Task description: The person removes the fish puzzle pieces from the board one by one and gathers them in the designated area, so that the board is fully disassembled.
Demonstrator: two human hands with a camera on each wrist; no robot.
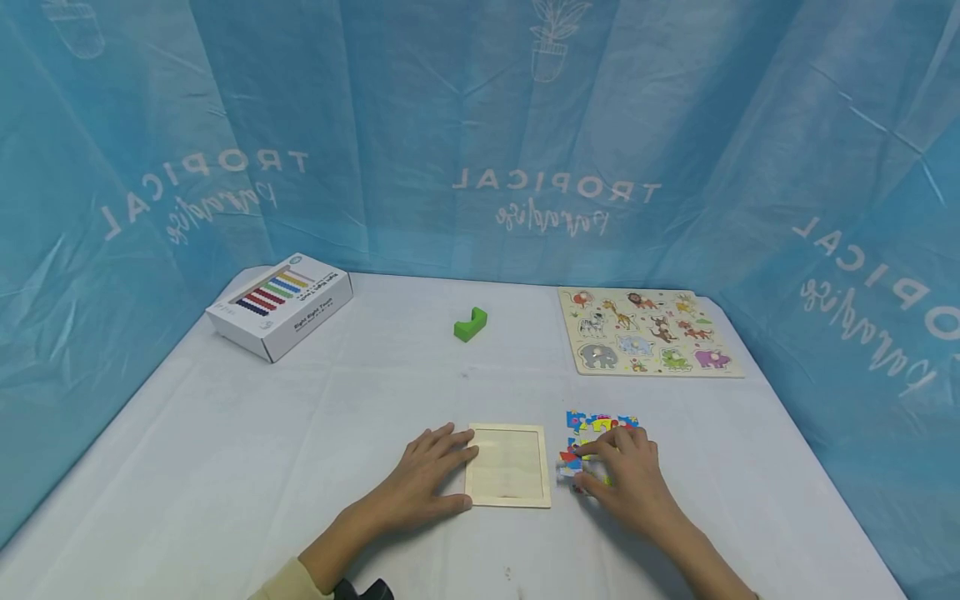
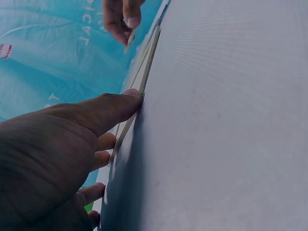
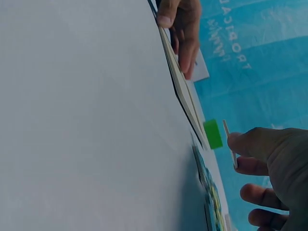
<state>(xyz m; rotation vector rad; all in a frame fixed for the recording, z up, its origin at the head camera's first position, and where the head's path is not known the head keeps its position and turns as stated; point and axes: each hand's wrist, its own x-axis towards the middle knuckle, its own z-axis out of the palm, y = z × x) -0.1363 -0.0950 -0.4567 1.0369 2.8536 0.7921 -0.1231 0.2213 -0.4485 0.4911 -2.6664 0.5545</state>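
A square wooden puzzle tray point(image 1: 507, 502) with a raised rim lies on the white table, its floor bare. My left hand point(image 1: 427, 477) rests at the tray's left side, fingers extended; in the left wrist view the thumb point(image 2: 113, 108) touches the edge. To the tray's right, colourful jigsaw pieces point(image 1: 596, 422) lie in a loose group, partly covered by my right hand point(image 1: 626, 475). Between thumb and fingertip the right hand pinches one thin jigsaw piece point(image 3: 225, 127), seen edge-on and raised off the table in the right wrist view. Its printed face cannot be made out.
Behind the loose pieces lies an animal peg board point(image 1: 641, 337). A green arch-shaped block point(image 1: 470, 325) sits mid-table toward the back. At the back left stands a white toy box point(image 1: 288, 308). Blue printed curtains point(image 1: 480, 125) surround the table's back and sides.
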